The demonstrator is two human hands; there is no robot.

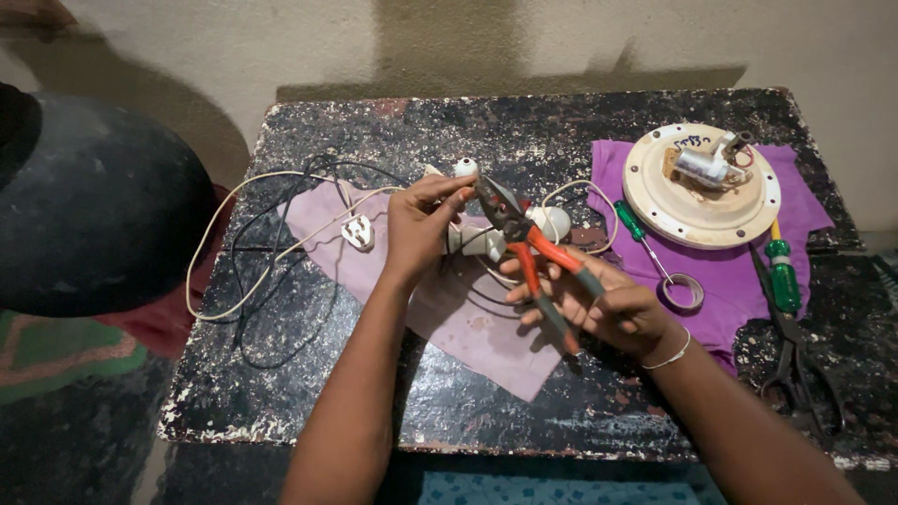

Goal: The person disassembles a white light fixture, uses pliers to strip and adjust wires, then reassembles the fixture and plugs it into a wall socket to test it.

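My right hand (599, 304) grips a pair of pliers (533, 248) with orange and dark handles, jaws pointing up and left. My left hand (421, 224) pinches a thin wire (465, 190) right at the plier jaws. Just behind the pliers lie white lamp-holder parts (547, 223) with a cream cord looping around them. A small white round piece (465, 167) sits just above my left fingers. Both hands hover over a pale pink cloth (468, 318) on a worn black table (299, 393).
A white plug (358, 231) with cream and black cords (234, 281) lies at the left. On a purple cloth (739, 281) at the right sit a round cream plate with a metal part (702, 182), green-handled screwdrivers (782, 276), a tape roll (683, 292) and black scissors (795, 369). A dark round object (94, 206) stands at far left.
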